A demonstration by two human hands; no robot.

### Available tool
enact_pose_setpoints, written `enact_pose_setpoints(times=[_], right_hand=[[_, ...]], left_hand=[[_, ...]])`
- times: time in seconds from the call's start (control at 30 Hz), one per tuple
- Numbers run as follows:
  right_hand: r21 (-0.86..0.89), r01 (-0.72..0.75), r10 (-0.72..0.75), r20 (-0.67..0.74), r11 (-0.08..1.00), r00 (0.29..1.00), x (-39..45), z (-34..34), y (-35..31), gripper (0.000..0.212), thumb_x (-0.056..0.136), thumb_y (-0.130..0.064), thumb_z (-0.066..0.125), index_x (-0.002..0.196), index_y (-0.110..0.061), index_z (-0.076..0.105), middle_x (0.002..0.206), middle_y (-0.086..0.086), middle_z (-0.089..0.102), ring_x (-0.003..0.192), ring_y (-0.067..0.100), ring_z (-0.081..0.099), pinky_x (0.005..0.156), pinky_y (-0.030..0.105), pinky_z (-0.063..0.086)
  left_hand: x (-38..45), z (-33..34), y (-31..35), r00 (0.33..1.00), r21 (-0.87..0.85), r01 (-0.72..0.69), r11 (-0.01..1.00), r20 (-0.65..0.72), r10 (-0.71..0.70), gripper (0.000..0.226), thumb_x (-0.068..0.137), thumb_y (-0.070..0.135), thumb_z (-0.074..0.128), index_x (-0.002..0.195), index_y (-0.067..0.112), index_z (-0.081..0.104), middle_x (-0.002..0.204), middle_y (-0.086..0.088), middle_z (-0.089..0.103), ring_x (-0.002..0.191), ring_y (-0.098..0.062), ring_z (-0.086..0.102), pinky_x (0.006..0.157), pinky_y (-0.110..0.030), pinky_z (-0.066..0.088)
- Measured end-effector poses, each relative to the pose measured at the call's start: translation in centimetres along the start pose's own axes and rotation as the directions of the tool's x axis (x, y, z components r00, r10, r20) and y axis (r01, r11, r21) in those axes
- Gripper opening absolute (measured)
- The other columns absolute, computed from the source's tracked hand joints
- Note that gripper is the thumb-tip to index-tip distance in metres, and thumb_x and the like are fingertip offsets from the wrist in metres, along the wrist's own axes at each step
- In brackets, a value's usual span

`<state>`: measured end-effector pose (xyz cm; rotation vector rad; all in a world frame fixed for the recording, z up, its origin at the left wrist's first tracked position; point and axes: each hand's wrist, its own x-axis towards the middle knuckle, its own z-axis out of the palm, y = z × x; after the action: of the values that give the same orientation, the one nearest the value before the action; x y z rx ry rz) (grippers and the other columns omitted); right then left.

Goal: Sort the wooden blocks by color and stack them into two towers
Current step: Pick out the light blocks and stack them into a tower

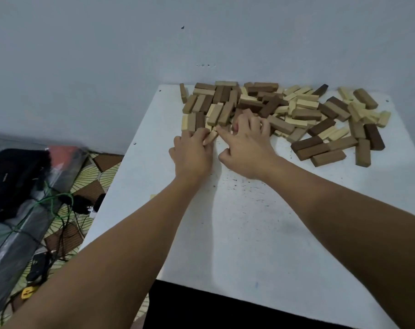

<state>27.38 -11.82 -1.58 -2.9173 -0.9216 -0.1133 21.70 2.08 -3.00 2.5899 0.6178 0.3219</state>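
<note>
We note wooden blocks (284, 115), light and dark mixed, heaped unsorted along far edge of white table (237, 222); no towers. Left hand (192, 153) pinches light block (211, 137) at heap's near left. Right hand (246, 146) beside it, fingers spread among blocks; grip unclear. Floor left: black bag (14, 172), green cable (47, 200).

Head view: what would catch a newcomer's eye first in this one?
First, the heap of wooden blocks, pale, tan and dark brown mixed, spread unsorted along the far edge of the white table against the wall. Next, both hands at its near left edge: the left hand pinches a pale block, and the right hand reaches into the heap. No tower stands yet.
</note>
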Motion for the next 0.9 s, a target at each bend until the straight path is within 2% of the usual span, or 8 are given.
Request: enact_pose_setpoints(times=[0.1,0.2,0.33,0.43,0.57,0.73,0.9], right_hand=[[0.002,0.01,-0.011,0.019,1.0,1.0,0.1,-0.3,0.4,0.065,0.087,-0.046,0.04,0.152,-0.039,0.041,0.123,0.009,0.038,0.124,0.034,0.033,0.11,0.054,0.02],[-0.029,0.046,-0.046,0.005,0.999,0.999,-0.1,-0.8,0.6,0.06,0.084,-0.043,0.044,0.143,-0.036,0.049,0.125,0.01,0.039,0.127,0.034,0.033,0.113,0.056,0.018],[-0.06,0.118,-0.119,-0.025,0.991,0.993,-0.4,-1.6,1.1,0.041,0.081,-0.037,0.055,0.121,-0.028,0.058,0.124,0.01,0.04,0.121,0.033,0.036,0.118,0.059,0.011],[-0.115,0.179,-0.191,-0.107,0.977,0.976,-1.0,-1.3,1.6,0.032,0.081,-0.034,0.061,0.111,-0.024,0.064,0.119,0.011,0.045,0.116,0.035,0.042,0.118,0.061,0.015],[-0.127,0.138,-0.151,-0.092,0.982,0.984,-1.9,-1.1,1.2,0.035,0.087,-0.035,0.058,0.119,-0.026,0.067,0.12,0.008,0.044,0.122,0.033,0.04,0.114,0.056,0.011],[-0.122,0.092,-0.112,-0.165,0.988,0.98,-4.6,-0.7,1.1,0.027,0.089,-0.034,0.057,0.11,-0.029,0.073,0.113,0.003,0.046,0.111,0.029,0.044,0.103,0.048,0.02],[0.009,0.015,-0.012,-0.283,1.0,0.959,-9.2,0.3,1.7,0.02,0.088,-0.034,0.065,0.104,-0.031,0.076,0.109,0.001,0.049,0.101,0.025,0.043,0.096,0.045,0.024]], left_hand=[[0.3,-0.5,0.1,0.998,0.126,-0.021,0.992,0.054,0.015,0.043,0.104,0.037,0.05,0.147,0.043,0.052,0.127,-0.006,0.053,0.12,-0.032,0.044,0.095,-0.04,0.029],[0.4,-1.0,0.4,0.995,0.238,-0.03,0.971,0.096,0.007,0.045,0.103,0.04,0.047,0.147,0.046,0.049,0.126,-0.009,0.047,0.118,-0.033,0.04,0.098,-0.042,0.028],[-0.3,-1.8,0.5,0.995,0.245,-0.054,0.968,0.099,0.031,0.033,0.101,0.05,0.054,0.131,0.045,0.065,0.124,-0.006,0.044,0.119,-0.033,0.038,0.099,-0.041,0.027],[-1.3,-2.1,0.4,0.996,0.172,-0.059,0.983,0.079,0.046,0.03,0.096,0.058,0.061,0.116,0.04,0.073,0.124,-0.003,0.044,0.118,-0.032,0.037,0.095,-0.038,0.024],[-2.9,-2.3,0.7,0.996,0.208,-0.047,0.977,0.08,0.031,0.039,0.1,0.06,0.054,0.133,0.041,0.064,0.128,-0.005,0.043,0.121,-0.032,0.035,0.099,-0.04,0.025],[-3.9,-2.9,0.8,0.994,0.216,-0.053,0.975,0.107,0.03,0.033,0.098,0.063,0.056,0.115,0.041,0.074,0.125,-0.001,0.043,0.122,-0.031,0.033,0.101,-0.04,0.024],[-6.7,-3.0,0.8,0.988,0.196,-0.127,0.972,0.116,0.106,0.031,0.098,0.058,0.058,0.113,0.037,0.075,0.111,0.006,0.045,0.117,-0.028,0.037,0.093,-0.037,0.025]])
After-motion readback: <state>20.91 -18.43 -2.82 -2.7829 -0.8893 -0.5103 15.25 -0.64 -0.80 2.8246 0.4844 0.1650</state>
